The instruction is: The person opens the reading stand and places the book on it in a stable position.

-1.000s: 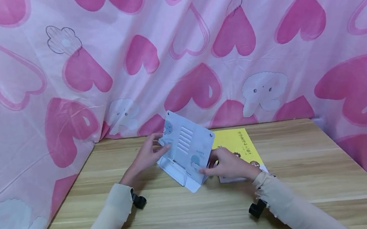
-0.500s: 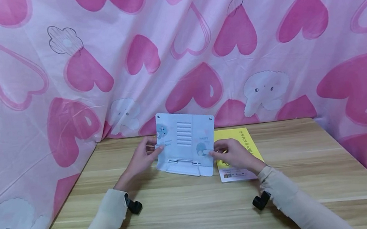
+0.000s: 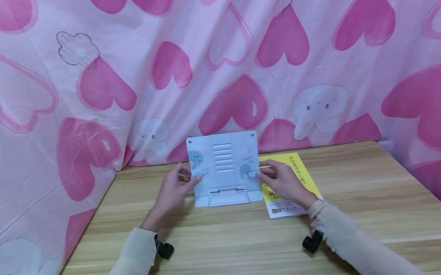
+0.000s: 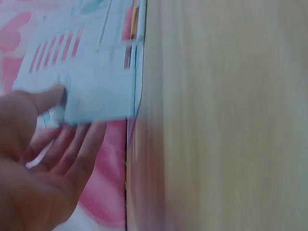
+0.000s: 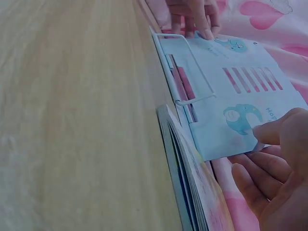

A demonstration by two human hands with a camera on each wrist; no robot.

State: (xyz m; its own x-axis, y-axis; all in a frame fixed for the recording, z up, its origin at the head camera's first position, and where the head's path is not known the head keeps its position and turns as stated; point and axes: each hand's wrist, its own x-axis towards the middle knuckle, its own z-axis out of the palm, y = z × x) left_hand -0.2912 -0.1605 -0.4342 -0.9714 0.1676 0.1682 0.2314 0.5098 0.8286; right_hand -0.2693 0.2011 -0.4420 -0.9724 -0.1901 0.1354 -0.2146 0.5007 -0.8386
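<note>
A pale blue book stand (image 3: 224, 159) with slots, elephant pictures and a wire page holder (image 3: 228, 196) at its foot stands upright on the table in the head view. My left hand (image 3: 174, 187) pinches its left edge, thumb on the front and fingers behind. On the opposite edge my right hand (image 3: 284, 182) does the same, as the right wrist view shows with the thumb (image 5: 269, 132) near an elephant picture. Right beside the stand lies a yellow book (image 3: 304, 171) with a white lower strip, partly covered by my right hand.
The wooden table (image 3: 235, 263) reaches back to a pink curtain (image 3: 210, 43) with hearts, which also closes in both sides. A small black camera (image 3: 166, 251) sits at my left wrist, another black camera (image 3: 312, 241) at my right.
The book stand was tilted and turned a second ago; now it is level and faces me squarely. Both hands have kept their grip on its edges while turning it.
</note>
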